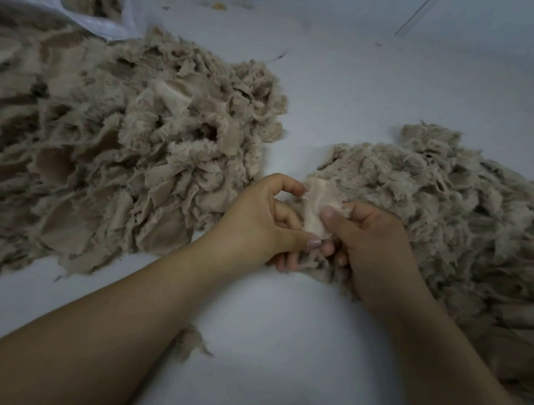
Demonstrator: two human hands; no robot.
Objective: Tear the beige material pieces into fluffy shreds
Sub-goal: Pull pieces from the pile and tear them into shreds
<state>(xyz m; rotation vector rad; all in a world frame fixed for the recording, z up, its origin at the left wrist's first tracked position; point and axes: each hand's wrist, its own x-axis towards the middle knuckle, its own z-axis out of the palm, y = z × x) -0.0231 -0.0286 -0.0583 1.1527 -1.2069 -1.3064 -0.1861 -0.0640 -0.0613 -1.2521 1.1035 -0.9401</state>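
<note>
A small pale beige piece (315, 211) is held between both hands at the centre of the view. My left hand (260, 222) pinches its left and lower edge with thumb and curled fingers. My right hand (369, 240) pinches its right side, thumb on top. A large heap of beige pieces (111, 156) covers the left half of the surface. A second heap of fluffy beige shreds (451, 218) lies on the right, just behind and under my right hand.
The heaps lie on a white surface (265, 315). A white plastic bag (92, 9) holding more beige material sits at the back left. One loose shred (190, 341) lies beside my left forearm. A thin rod (414, 13) slants at the back right.
</note>
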